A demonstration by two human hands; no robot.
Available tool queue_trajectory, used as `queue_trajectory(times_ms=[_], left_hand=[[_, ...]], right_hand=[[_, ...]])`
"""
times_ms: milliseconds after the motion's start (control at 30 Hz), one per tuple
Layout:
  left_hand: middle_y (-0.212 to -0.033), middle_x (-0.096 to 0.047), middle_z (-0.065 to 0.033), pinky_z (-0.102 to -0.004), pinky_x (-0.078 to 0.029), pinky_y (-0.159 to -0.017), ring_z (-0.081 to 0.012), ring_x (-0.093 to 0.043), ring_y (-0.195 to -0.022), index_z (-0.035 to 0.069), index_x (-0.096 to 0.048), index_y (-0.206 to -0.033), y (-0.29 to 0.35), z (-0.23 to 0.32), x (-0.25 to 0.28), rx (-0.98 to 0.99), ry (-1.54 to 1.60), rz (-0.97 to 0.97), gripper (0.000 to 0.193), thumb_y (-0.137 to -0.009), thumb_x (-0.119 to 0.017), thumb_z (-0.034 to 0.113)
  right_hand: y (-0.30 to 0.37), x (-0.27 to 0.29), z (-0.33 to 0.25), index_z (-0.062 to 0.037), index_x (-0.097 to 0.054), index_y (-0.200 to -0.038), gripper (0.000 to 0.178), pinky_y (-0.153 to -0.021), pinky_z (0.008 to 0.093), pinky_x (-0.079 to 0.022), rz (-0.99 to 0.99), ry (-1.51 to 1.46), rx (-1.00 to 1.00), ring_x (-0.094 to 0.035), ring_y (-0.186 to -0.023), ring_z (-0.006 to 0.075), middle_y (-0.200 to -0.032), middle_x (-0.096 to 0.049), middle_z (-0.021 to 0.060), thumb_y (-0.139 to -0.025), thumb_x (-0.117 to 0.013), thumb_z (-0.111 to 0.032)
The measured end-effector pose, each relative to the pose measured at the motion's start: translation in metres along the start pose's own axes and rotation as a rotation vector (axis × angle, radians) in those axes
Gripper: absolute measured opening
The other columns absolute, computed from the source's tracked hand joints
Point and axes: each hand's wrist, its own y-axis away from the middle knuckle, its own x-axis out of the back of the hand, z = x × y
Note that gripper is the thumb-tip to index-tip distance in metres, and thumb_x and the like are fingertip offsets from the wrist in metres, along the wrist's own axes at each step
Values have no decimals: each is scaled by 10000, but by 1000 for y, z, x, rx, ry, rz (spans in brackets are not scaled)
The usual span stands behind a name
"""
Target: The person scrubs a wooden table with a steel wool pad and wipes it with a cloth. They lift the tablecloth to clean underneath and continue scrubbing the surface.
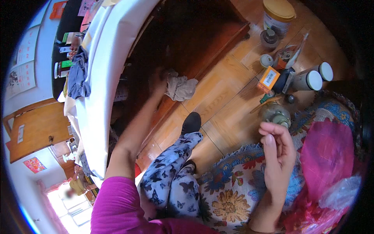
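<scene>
My left arm stretches forward beside the dark wooden furniture. In its shadow, my left hand is closed on a bunched greyish-beige cloth; its fingers are hard to make out. The cloth hangs against the furniture's lower edge, over the wooden floor. My right hand is raised above the flowered fabric at my right. Its fingers are loosely bent, the thumb stands up, and nothing shows in it. Just beyond its fingertips stands a clear glass jar with a greenish top.
Farther right on the floor stand an orange-and-white box, two white-lidded jars, a dark-lidded jar and a yellow-lidded tub. Pink plastic bags lie on the flowered fabric. A white-covered surface edges my left side.
</scene>
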Motion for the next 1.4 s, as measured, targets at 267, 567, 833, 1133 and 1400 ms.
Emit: queue_trajectory(times_ms=[267,567,833,1133,1400], left_hand=[[-1257,-628,-213,-457,-485,-975,-360,-614,-1144,35,-569,-1312,-156,-49,-24,-491,-66,-139,434,-927,-662,212],[-1351,-558,-216,-465,-436,-1040,-384,-533,-1244,64,-544,-1358,-132,-80,-25,-406,-304,-165,500,-915,-670,256],[-1443,-438,-257,-495,-349,-1108,-420,-417,-1346,61,-472,-1420,-44,-58,52,59,-455,-230,613,-905,-673,325],[-1498,-282,-385,-598,-128,-1186,-520,-250,-1424,104,-171,-1574,40,19,-67,-35,-285,-5,861,-932,-593,493],[-1456,-406,-301,-602,-267,-1127,-469,-352,-1377,81,-411,-1465,-170,0,-102,-290,-215,175,676,-940,-580,471]], right_hand=[[-3,-7,-1,5,-658,-1053,155,-861,269,-426,11,58,-64,-552,-921,149,-983,-601,63,-922,-614,-64],[-1,-8,-1,2,-665,-1047,159,-835,270,-434,-3,84,-47,-552,-897,157,-981,-608,75,-915,-639,-83],[-3,-6,-1,4,-661,-1042,147,-821,276,-445,-2,117,-15,-560,-887,165,-979,-611,77,-916,-627,-63],[-1,-6,-5,1,-669,-1045,177,-769,270,-445,-16,129,-36,-546,-851,160,-970,-597,87,-888,-648,-77],[-9,-1,-22,-10,-676,-1075,225,-774,261,-457,-160,170,-18,-564,-881,173,-1043,-611,92,-872,-610,61]])
